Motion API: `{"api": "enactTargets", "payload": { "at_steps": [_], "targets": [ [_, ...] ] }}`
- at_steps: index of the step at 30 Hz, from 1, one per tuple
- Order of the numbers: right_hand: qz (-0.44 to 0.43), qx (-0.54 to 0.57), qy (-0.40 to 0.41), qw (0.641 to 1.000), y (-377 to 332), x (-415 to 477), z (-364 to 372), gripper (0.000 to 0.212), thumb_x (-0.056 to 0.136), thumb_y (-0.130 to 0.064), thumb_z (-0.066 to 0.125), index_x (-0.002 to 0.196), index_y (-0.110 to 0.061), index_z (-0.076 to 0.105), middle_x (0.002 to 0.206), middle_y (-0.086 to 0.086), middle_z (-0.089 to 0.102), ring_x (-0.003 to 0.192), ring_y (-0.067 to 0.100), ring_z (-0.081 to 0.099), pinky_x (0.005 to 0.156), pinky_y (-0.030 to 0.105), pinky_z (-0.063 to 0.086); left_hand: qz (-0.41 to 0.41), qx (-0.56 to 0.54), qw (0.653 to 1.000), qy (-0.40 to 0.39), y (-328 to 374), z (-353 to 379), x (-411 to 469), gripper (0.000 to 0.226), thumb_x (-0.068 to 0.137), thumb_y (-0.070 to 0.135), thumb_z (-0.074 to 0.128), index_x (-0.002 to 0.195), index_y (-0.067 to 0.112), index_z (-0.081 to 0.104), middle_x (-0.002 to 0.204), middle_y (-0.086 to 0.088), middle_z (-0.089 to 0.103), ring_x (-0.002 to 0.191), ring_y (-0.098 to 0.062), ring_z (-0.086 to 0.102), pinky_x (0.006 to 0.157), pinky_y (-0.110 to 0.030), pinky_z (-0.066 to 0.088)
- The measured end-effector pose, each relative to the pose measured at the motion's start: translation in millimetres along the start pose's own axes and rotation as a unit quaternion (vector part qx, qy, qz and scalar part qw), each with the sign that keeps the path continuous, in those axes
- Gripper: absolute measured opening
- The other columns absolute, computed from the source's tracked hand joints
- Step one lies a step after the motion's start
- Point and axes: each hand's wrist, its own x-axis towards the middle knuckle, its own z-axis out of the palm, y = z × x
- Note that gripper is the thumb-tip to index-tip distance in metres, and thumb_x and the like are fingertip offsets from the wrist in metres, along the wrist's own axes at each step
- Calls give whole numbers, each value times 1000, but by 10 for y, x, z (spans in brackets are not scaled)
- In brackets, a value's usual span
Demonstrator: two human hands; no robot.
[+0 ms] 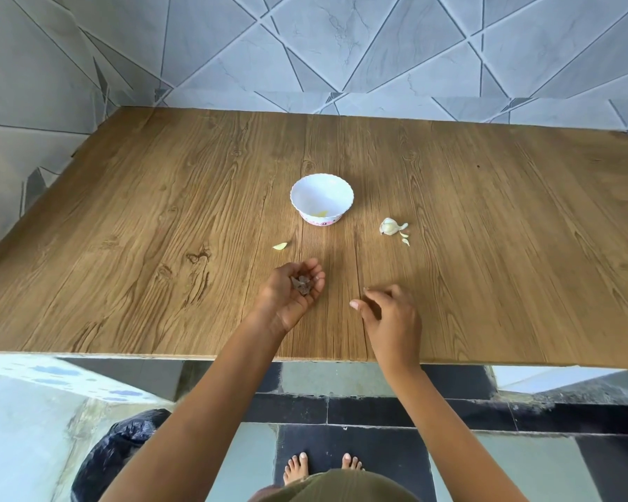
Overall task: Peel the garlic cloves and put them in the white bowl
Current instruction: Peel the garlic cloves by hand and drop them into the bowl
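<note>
Fingers of the left hand cupped dark peel scraps; the right hand hovered loosely bent over the table, holding nothing. It seemed a tidying pause. Next, the one loose clove needed a pinch into the one white bowl, which held one yellowish piece, and one garlic chunk with two bits beside it waited unpeeled.

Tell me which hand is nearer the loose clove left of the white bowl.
Left. The left hand, cupping peel scraps, sits just short of the clove; the right hand is farther off to its right.

Bowl between clove and garlic
</note>
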Motion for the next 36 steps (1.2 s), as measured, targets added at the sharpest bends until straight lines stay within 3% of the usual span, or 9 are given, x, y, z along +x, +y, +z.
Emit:
{"api": "enactTargets", "payload": {
  "at_steps": [7, 11, 14, 17, 20, 23, 28, 32, 36],
  "targets": [
    [-2, 56, -28, 998, 11, 116, 14, 12, 73, -15, 78, 71, -11, 68, 73, 0, 60, 70, 16, 53, 59, 24, 36, 4, 7, 1000, 0, -1, 19, -2, 33, 100, 13, 34, 85, 0, 60, 80, -11, 60, 73, -18, 58, 65, -24, 52],
    [-90, -19, -40, 995, -12, 212, 16, 16, 70, -2, 77, 68, -8, 62, 72, 3, 55, 67, 17, 52, 53, 26, 41, 3, 6, 1000, -1, -8, 22, -18, 33, 100, 12, 34, 85, 0, 60, 80, -11, 60, 73, -18, 58, 68, -24, 51],
    [-110, -67, -88, 988, 28, 292, 27, 9, 75, -1, 72, 79, -3, 63, 81, 9, 58, 78, 24, 56, 60, 30, 43, 2, 13, 1000, -1, -19, 33, -30, 33, 100, 12, 34, 84, 0, 60, 80, -11, 60, 72, -18, 58, 68, -25, 51],
    [-54, 23, -104, 993, 139, 393, 21, 6, 89, -7, 58, 85, -4, 61, 87, 8, 58, 79, 24, 55, 63, 32, 42, 1, 16, 1000, -3, -32, 40, -38, 33, 100, 12, 34, 84, 0, 61, 79, -11, 60, 71, -18, 59, 63, -24, 53],
    [-31, 107, -101, 989, 231, 443, -41, 7, 85, -11, 67, 80, -7, 65, 82, 3, 63, 73, 19, 57, 63, 35, 49, 1, 18, 1000, -3, -34, 54, -32, 33, 100, 12, 34, 83, 0, 60, 78, -11, 60, 70, -18, 58, 61, -24, 53],
    [-27, 134, -133, 982, 243, 448, -65, 5, 78, -13, 74, 77, -10, 71, 79, -1, 64, 68, 8, 56, 64, 24, 46, -1, 23, 1000, -7, -53, 58, -32, 34, 100, 13, 33, 84, 0, 60, 79, -10, 59, 72, -17, 57, 67, -25, 51],
    [-92, 54, -132, 985, 171, 457, -25, 5, 79, -13, 73, 75, -13, 71, 79, -3, 62, 69, 12, 56, 59, 28, 47, -6, 28, 1000, -10, -71, 54, -19, 34, 100, 13, 33, 85, 0, 60, 81, -10, 59, 73, -18, 57, 71, -26, 49],
    [-158, -71, -165, 971, 142, 473, -24, 6, 87, -12, 60, 82, -14, 63, 88, -2, 57, 86, 17, 54, 69, 25, 37, -8, 28, 1000, -8, -74, 68, 5, 35, 101, 13, 32, 83, 0, 60, 78, -10, 60, 72, -18, 57, 68, -25, 49],
    [-101, 6, -177, 979, 100, 563, -127, 7, 90, -7, 52, 87, -11, 57, 92, -1, 54, 87, 18, 53, 70, 28, 39, -9, 55, 998, -11, -124, 116, 14, 34, 100, 13, 33, 84, 1, 60, 77, -10, 60, 69, -18, 58, 61, -24, 52]
  ]
}}
